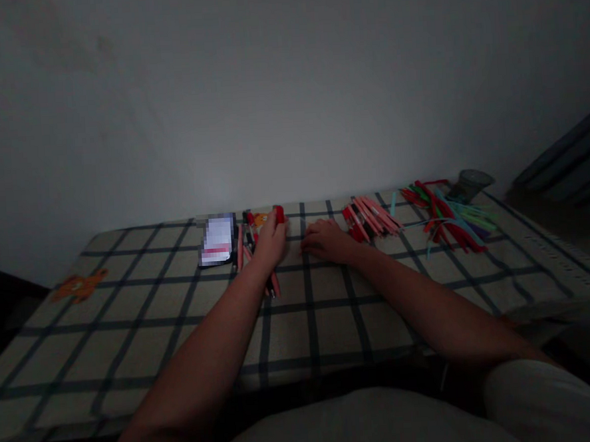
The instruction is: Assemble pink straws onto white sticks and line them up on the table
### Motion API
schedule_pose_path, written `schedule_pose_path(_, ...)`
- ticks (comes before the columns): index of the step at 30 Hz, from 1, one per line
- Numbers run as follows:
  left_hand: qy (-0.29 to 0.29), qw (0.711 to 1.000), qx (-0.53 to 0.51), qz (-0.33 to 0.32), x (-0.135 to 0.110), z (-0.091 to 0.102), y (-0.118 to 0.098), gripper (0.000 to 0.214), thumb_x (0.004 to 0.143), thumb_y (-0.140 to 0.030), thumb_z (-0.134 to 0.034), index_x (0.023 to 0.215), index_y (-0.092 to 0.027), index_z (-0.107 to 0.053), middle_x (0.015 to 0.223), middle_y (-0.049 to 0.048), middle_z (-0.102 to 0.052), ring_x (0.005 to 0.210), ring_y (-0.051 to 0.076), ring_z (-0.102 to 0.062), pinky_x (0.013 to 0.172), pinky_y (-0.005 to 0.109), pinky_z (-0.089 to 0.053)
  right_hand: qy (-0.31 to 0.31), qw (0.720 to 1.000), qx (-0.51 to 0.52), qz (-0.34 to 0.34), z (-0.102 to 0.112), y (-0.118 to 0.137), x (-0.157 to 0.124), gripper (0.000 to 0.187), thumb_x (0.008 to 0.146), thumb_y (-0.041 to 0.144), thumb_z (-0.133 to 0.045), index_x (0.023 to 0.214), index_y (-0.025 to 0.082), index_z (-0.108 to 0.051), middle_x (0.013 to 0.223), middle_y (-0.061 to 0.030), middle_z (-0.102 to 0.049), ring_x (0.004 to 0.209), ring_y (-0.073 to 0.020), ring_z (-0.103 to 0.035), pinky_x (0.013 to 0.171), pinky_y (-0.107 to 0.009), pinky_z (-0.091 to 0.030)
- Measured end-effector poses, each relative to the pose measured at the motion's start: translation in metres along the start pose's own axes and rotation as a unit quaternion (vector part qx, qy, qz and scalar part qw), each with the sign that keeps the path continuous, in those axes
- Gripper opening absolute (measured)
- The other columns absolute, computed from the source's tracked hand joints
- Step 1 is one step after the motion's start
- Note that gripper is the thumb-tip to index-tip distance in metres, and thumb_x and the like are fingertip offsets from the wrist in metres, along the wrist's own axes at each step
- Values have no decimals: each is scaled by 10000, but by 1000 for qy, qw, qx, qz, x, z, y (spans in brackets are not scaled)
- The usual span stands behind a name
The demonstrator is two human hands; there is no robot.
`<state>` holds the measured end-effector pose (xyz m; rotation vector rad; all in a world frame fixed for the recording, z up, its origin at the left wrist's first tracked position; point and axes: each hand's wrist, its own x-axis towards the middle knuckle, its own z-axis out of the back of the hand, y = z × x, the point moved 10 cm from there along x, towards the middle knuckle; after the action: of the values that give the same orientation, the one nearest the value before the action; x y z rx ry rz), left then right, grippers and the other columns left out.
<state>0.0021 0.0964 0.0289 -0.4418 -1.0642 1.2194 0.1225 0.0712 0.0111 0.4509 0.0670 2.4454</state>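
Note:
My left hand (273, 241) is closed around a small red object (278, 214), whose end shows above the thumb; its kind is hard to make out in the dim light. Under and beside that hand lie several pink, red and black pen-like sticks (241, 247), partly covered by it. My right hand (326, 239) rests palm down on the checked cloth, its fingers slightly bent and apart, with nothing visible in them. Just right of it is a pile of pink pen-like sticks (375, 216), with some red and black ones at its left side.
A lit phone (219, 240), its screen blurred, lies left of my left hand. Farther right are a heap of red, green, blue and purple fuzzy strips (447, 218) and a dark see-through cup (472, 182). A wall (288, 101) borders the table's (147, 343) far edge.

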Motion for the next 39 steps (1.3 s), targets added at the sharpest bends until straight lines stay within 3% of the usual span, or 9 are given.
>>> schedule_pose_path(3,50,992,111,-33,-3,-7,-7,157,848,-212,-403,864,-177,-555,833,58,-599,801,199,-555,727,314,-428,-1,1000,-10,-9,3,-1,0,224,903,362,-553,941,192,-694,992,-82,-650,978,-235,-520,822,-357,-293)
schedule_pose_path(7,139,959,244,-28,-10,-19,-6,205,832,-339,-504,878,-185,-631,822,75,-645,776,214,-576,650,297,-384,1,1000,-13,-16,3,-3,0,184,882,318,-566,936,184,-680,962,-78,-659,951,-231,-534,811,-345,-303)
schedule_pose_path(12,223,940,254,-48,-20,-34,-5,303,803,-463,-566,908,-210,-696,770,59,-675,706,198,-585,579,278,-322,-28,998,27,-47,5,-16,-1,147,830,266,-599,910,179,-687,890,-64,-672,883,-212,-555,780,-323,-328)
schedule_pose_path(17,206,953,198,-98,-17,-35,-12,304,850,-448,-533,832,-188,-691,689,35,-641,632,166,-542,560,270,-300,-97,987,110,-59,19,-26,-3,123,821,233,-611,885,158,-685,850,-61,-677,825,-184,-571,751,-299,-370)
schedule_pose_path(23,173,969,116,-131,-12,-32,-21,323,894,-428,-502,806,-172,-679,727,24,-648,702,157,-556,625,258,-351,-149,947,261,-115,25,-47,-6,238,862,366,-595,950,180,-714,878,-53,-698,768,-161,-594,691,-282,-428)
schedule_pose_path(28,149,978,75,-126,-10,-27,-27,326,895,-410,-511,749,-159,-658,669,3,-611,654,135,-533,611,248,-351,-165,918,349,-85,28,-44,-8,271,872,393,-576,1030,221,-714,1013,-51,-704,914,-171,-630,787,-304,-471)
schedule_pose_path(31,143,979,64,-132,-10,-26,-28,324,890,-398,-523,706,-156,-634,631,-10,-580,624,124,-515,592,243,-342,-175,909,365,-94,28,-45,-9,285,857,401,-596,1063,240,-712,1066,-51,-703,948,-176,-638,825,-319,-482)
schedule_pose_path(36,146,977,53,-144,-10,-28,-26,312,880,-402,-538,710,-160,-638,634,-11,-586,637,126,-531,596,242,-350,-190,895,381,-134,25,-56,-10,283,803,406,-659,987,205,-735,960,-62,-730,880,-184,-656,802,-323,-496)
schedule_pose_path(39,139,979,56,-137,-10,-27,-24,283,868,-398,-555,748,-163,-659,684,0,-627,677,136,-557,621,249,-364,-184,901,374,-121,25,-54,-9,267,805,401,-658,965,202,-737,936,-60,-729,859,-181,-653,781,-318,-497)
